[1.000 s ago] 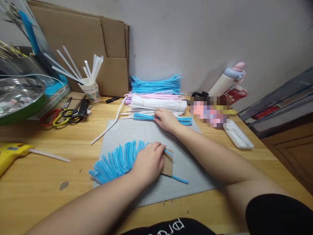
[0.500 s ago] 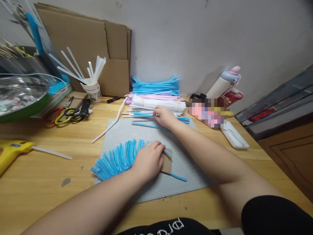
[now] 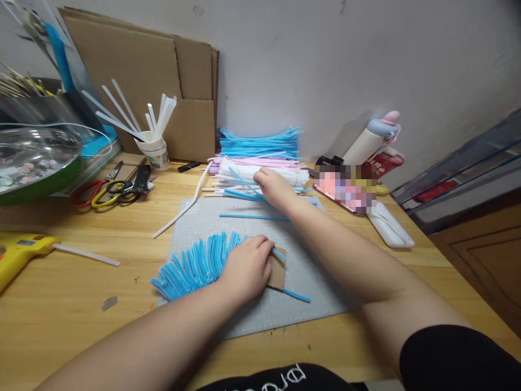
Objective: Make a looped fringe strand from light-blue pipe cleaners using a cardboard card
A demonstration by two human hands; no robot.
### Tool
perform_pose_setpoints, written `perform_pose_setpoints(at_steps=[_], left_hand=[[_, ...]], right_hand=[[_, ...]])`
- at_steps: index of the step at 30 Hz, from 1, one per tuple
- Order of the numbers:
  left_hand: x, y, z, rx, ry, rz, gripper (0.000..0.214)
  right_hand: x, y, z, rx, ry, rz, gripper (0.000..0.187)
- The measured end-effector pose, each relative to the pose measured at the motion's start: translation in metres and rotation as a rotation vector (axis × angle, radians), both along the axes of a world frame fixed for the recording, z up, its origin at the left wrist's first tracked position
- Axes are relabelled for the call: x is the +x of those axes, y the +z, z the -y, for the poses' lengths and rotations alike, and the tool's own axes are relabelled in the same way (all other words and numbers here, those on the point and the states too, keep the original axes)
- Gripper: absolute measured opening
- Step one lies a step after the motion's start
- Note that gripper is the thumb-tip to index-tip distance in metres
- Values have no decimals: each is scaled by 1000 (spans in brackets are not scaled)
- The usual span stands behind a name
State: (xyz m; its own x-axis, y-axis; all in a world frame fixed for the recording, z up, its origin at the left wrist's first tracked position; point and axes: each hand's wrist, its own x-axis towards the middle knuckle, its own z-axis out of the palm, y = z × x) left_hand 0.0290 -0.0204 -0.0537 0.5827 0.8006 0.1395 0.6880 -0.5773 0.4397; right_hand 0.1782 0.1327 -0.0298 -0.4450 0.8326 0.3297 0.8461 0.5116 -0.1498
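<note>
My left hand (image 3: 247, 267) is closed, pressing down a small cardboard piece (image 3: 278, 270) wound with a fan of blue pipe cleaners (image 3: 191, 266) on a grey mat (image 3: 260, 312). My right hand (image 3: 274, 186) reaches to the stacked pipe cleaners at the back and pinches a loose blue pipe cleaner (image 3: 241, 182), lifted at an angle. Another single blue pipe cleaner (image 3: 252, 217) lies flat on the mat just below that hand. The stack holds white (image 3: 260, 172), pink and blue (image 3: 258, 144) bundles.
A yellow glue gun (image 3: 18, 255) lies at the left edge. Scissors (image 3: 109, 190) and a paper cup of glue sticks (image 3: 153, 149) sit at the back left, cardboard (image 3: 142, 65) leans on the wall. A bottle (image 3: 370, 138) and white case (image 3: 389, 224) lie right.
My right hand shifted slightly back to the stack and raised one blue pipe cleaner; a single blue one now lies on the mat. My left hand has stayed put.
</note>
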Motion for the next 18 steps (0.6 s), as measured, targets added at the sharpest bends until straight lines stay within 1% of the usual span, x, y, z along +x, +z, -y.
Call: perform_pose_setpoints(at_steps=[3,5,8,10,11,13,14,15,16,18], left_hand=[[0,0,0,-4,-1,7,32],[-1,-1,0,-5,-1,16,32],[-1,-2,-1,0,-5,38,32],[-1,-2,-2,6,-3,42,30],[-1,-3,-2,8,3,41,29],[-1,-3,-3,13,17,37,27],[-1,-2,-3,17,21,41,26],[-1,-2,-3,26,20,49,26],[-1,-1,-3,38,10,58,26],[-1,0,-3,66,-42,78,28]], right_hand=[[0,10,5,48,-34,38,25],[3,22,14,98,-63,57,25],[11,45,36,137,-78,91,32],[19,55,56,109,-80,191,36],[23,57,66,69,-62,257,37],[33,52,87,-48,-11,358,34],[37,46,96,-118,-2,350,29],[41,38,106,-181,-16,286,23],[44,30,115,-224,-34,168,24],[48,13,131,-280,-52,-55,34]])
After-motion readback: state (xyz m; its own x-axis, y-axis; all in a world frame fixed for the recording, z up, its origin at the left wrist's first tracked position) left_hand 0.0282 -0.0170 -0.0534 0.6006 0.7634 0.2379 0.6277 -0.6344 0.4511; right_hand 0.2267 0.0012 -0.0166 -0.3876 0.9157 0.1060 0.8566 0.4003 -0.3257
